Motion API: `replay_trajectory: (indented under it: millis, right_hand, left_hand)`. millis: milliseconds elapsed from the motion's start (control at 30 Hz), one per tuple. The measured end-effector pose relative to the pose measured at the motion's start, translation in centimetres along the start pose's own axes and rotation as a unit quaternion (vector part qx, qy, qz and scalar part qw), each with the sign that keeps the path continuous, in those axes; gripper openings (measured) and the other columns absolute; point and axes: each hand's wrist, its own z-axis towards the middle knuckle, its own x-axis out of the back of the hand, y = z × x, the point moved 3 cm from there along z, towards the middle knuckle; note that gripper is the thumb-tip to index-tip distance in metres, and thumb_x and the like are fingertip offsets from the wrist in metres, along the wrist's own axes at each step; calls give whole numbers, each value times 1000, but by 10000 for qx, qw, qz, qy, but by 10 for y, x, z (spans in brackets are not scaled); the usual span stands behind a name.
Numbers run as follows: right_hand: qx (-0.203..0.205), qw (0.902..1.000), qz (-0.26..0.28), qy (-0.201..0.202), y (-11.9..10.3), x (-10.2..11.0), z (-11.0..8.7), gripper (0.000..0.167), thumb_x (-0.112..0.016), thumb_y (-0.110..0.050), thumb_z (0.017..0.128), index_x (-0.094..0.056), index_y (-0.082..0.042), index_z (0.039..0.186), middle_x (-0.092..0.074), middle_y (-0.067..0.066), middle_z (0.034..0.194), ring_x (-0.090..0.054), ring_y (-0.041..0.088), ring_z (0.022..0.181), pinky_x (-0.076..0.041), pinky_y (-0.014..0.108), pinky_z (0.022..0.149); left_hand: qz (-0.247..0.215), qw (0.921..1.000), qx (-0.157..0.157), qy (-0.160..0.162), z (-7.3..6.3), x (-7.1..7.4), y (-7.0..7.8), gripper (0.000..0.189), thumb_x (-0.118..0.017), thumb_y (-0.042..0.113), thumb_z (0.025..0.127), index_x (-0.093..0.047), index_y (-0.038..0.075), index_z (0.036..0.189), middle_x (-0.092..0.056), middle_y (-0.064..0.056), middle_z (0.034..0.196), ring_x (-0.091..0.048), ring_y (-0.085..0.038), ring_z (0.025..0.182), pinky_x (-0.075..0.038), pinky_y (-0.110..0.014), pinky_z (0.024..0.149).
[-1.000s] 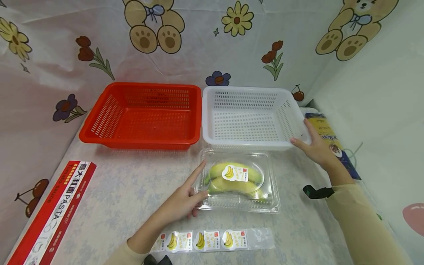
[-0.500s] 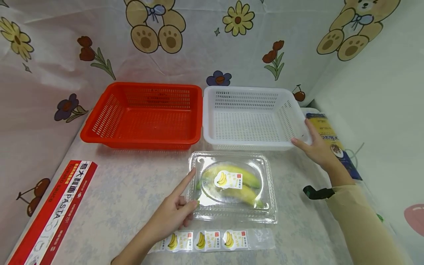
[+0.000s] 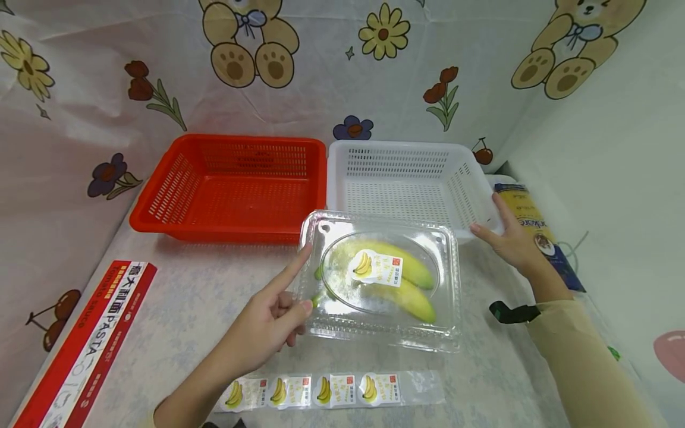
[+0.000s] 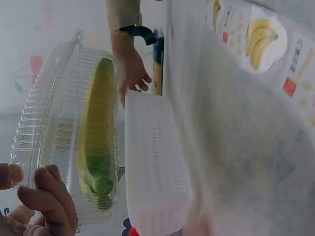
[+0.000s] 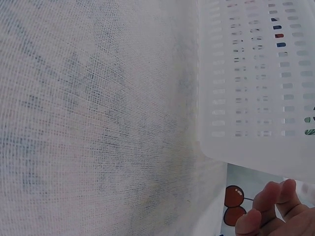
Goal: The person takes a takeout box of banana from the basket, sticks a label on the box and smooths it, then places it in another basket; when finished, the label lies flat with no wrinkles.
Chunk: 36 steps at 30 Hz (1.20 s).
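Note:
A clear plastic clamshell box (image 3: 342,326) with bananas (image 3: 412,302) inside is raised off the table, its far edge overlapping the front of the white basket in the head view. A banana sticker (image 3: 377,267) is on its lid. My left hand (image 3: 262,327) grips the box by its left edge, thumb and index finger on top; in the left wrist view other fingers (image 4: 54,196) curl beneath the edge. My right hand (image 3: 516,244) holds the white basket (image 3: 396,202) at its front right corner, thumb on the rim; the right wrist view shows its curled fingers (image 5: 268,201) beside that corner.
Left of the white basket stands a red basket (image 3: 251,202). A strip of banana stickers (image 3: 342,389) lies at the front. A red pasta box (image 3: 91,351) is at the left, and a blue and yellow bag (image 3: 527,214) by the right wall.
My left hand first drew the box left and toward me on the table. Now the box is lifted, moved right and forward toward the white basket. My right hand has stayed put.

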Motion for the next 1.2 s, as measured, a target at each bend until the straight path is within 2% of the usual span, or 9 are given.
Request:
replay_trajectory:
  millis: [233, 600, 733, 833, 900, 967, 1067, 1133, 1200]
  right_hand:
    - [59, 10000, -10, -38, -1, 1, -1, 95, -60, -43, 97, 13, -35, 158, 15, 2, 167, 5, 43, 152, -9, 74, 114]
    - [-3, 9999, 155, -39, 3, 2, 0, 92, -59, -43, 98, 12, -40, 157, 14, 4, 167, 8, 43, 152, -5, 76, 112]
    - [54, 9998, 210, -21, 4, 1, 1, 95, -61, -39, 97, 12, -36, 158, 14, 2, 167, 7, 41, 153, -8, 73, 114]
    - [62, 9998, 200, 3, 3, 0, 0, 96, -62, -39, 97, 12, -34, 158, 14, 1, 167, 5, 39, 153, -9, 70, 116]
    - [74, 9997, 211, 20, 3, 0, -1, 97, -63, -38, 97, 12, -35, 158, 13, 1, 167, 3, 39, 153, -10, 70, 116]
    - [88, 9997, 211, 24, 2, 0, -2, 96, -63, -38, 97, 12, -35, 158, 13, 2, 167, 1, 41, 153, -12, 70, 116]
    - [101, 9998, 179, 44, 1, 0, -2, 96, -62, -39, 97, 12, -35, 158, 13, 4, 167, -4, 44, 151, -16, 71, 114]
    - [89, 9998, 144, 61, 1, -1, -2, 95, -62, -41, 97, 12, -36, 158, 12, 6, 167, -8, 46, 150, -20, 71, 112]
    - [67, 9999, 103, 75, 2, -1, -2, 94, -61, -42, 97, 12, -37, 157, 10, 9, 167, -13, 46, 148, -26, 71, 110]
  left_hand:
    - [-193, 9988, -457, 53, 40, 17, 27, 75, -56, 14, 99, -20, 54, 152, -57, -12, 64, -56, -25, 52, -47, -29, 43]
    - [-630, 9972, -363, 192, 119, 15, 47, 69, -57, 22, 98, -26, 59, 147, -56, -20, 67, -53, -26, 52, -45, -27, 44]
    - [-682, 9973, -134, 255, 143, 11, 54, 69, -56, 23, 98, -24, 58, 149, -60, -11, 117, -55, -27, 58, -45, -25, 45]
    - [-749, 9969, 67, 230, 151, 8, 64, 71, -54, 19, 99, -20, 48, 155, -56, -15, 127, -53, -25, 57, -42, -24, 45]
    - [-778, 9965, 204, 236, 162, 6, 62, 72, -53, 19, 99, -18, 46, 156, -58, -20, 124, -51, -23, 55, -41, -25, 45]
    - [-787, 9961, 281, 283, 174, 3, 55, 73, -53, 19, 97, -18, 48, 155, -61, -26, 107, -51, -22, 54, -41, -26, 45]
    - [-809, 9953, 361, 396, 197, 0, 38, 74, -54, 21, 95, -20, 54, 152, -62, -22, 103, -52, -22, 53, -41, -26, 44]
    - [-797, 9948, 423, 472, 207, -3, 31, 74, -53, 21, 93, -22, 55, 151, -60, -21, 87, -52, -20, 52, -41, -25, 43]
    - [-747, 9947, 482, 517, 214, -6, 26, 75, -53, 20, 93, -21, 52, 153, -58, -21, 83, -51, -19, 51, -41, -24, 43]
